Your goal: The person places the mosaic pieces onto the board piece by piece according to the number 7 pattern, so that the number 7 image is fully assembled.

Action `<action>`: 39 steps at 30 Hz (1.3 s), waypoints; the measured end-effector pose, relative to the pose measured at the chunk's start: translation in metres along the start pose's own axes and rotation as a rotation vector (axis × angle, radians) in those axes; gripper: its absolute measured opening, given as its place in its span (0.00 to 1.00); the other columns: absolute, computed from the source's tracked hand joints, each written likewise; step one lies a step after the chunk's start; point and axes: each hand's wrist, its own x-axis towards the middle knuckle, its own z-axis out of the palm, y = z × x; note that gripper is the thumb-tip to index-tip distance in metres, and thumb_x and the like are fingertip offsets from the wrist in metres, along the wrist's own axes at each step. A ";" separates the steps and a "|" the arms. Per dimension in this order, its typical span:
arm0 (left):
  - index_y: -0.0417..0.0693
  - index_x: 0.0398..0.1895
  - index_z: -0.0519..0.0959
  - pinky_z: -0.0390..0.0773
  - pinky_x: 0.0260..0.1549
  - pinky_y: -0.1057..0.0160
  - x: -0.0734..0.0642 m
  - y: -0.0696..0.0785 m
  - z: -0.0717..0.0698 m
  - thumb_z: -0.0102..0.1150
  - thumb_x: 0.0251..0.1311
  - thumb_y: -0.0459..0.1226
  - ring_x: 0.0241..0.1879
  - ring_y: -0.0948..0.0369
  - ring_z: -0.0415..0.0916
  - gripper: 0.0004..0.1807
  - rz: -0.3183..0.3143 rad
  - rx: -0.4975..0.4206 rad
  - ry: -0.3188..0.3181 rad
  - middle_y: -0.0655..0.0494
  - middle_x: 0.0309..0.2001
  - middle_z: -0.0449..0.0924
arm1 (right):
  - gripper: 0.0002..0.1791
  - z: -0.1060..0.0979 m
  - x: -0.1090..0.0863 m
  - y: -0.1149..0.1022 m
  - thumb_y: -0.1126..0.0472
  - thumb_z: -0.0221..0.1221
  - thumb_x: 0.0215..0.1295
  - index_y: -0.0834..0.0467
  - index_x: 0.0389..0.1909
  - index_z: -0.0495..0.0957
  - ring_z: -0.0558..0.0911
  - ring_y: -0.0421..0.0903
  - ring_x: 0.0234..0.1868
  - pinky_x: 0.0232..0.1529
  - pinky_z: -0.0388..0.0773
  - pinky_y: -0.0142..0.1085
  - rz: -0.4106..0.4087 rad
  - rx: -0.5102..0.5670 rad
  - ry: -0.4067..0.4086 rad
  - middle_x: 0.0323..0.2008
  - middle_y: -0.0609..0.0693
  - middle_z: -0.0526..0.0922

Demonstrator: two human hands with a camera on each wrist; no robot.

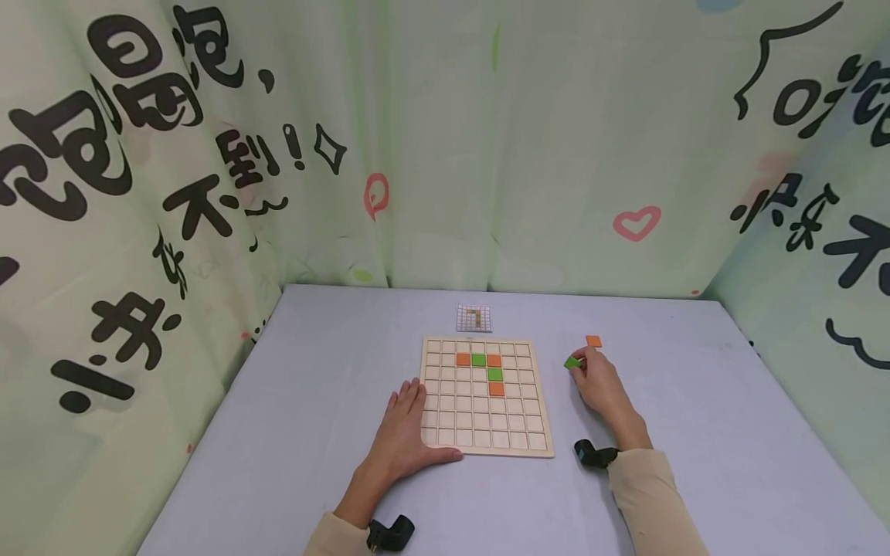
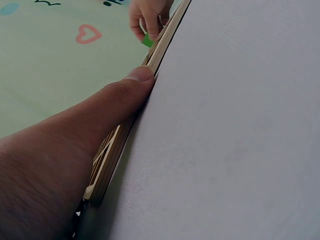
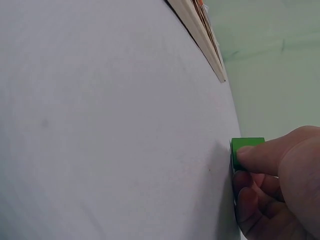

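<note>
A wooden grid board lies on the table, with several orange and green square tiles set in its upper cells. My left hand rests at the board's lower left corner, fingers straight along the left side and the thumb against the near edge. To the right of the board, my right hand pinches a green square tile between thumb and fingers, close over the table. Just beyond that hand lies a loose orange tile, partly covered by the fingers in the head view.
A small card with a printed grid pattern lies behind the board. The table has a pale cloth, and printed curtains hang along its back and sides. Each wrist wears a black camera.
</note>
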 end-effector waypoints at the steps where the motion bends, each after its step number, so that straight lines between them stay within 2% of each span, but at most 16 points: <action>1: 0.33 0.76 0.56 0.48 0.79 0.46 0.000 0.000 0.000 0.69 0.38 0.71 0.80 0.46 0.46 0.70 0.000 0.000 0.000 0.40 0.78 0.54 | 0.14 0.000 0.000 0.001 0.69 0.53 0.70 0.71 0.53 0.72 0.78 0.57 0.42 0.43 0.78 0.50 -0.001 0.000 0.003 0.43 0.67 0.78; 17: 0.33 0.76 0.55 0.48 0.79 0.46 0.000 0.000 0.001 0.70 0.38 0.71 0.80 0.45 0.46 0.70 -0.001 0.010 -0.002 0.39 0.78 0.53 | 0.14 0.002 0.001 0.000 0.67 0.55 0.71 0.70 0.52 0.72 0.78 0.57 0.42 0.42 0.78 0.48 0.023 -0.006 0.002 0.43 0.65 0.78; 29: 0.33 0.76 0.56 0.48 0.79 0.46 0.000 0.000 0.001 0.69 0.38 0.71 0.80 0.46 0.46 0.70 -0.002 -0.001 -0.001 0.40 0.78 0.54 | 0.14 -0.002 0.000 -0.004 0.67 0.53 0.72 0.70 0.54 0.72 0.77 0.55 0.42 0.43 0.78 0.47 0.032 -0.009 -0.037 0.44 0.65 0.78; 39: 0.33 0.76 0.56 0.49 0.79 0.47 0.001 -0.002 0.004 0.69 0.38 0.72 0.80 0.46 0.47 0.70 0.003 0.027 0.009 0.40 0.78 0.55 | 0.13 -0.003 -0.004 -0.011 0.67 0.54 0.72 0.68 0.53 0.73 0.77 0.55 0.42 0.43 0.79 0.47 0.001 -0.008 -0.042 0.44 0.63 0.79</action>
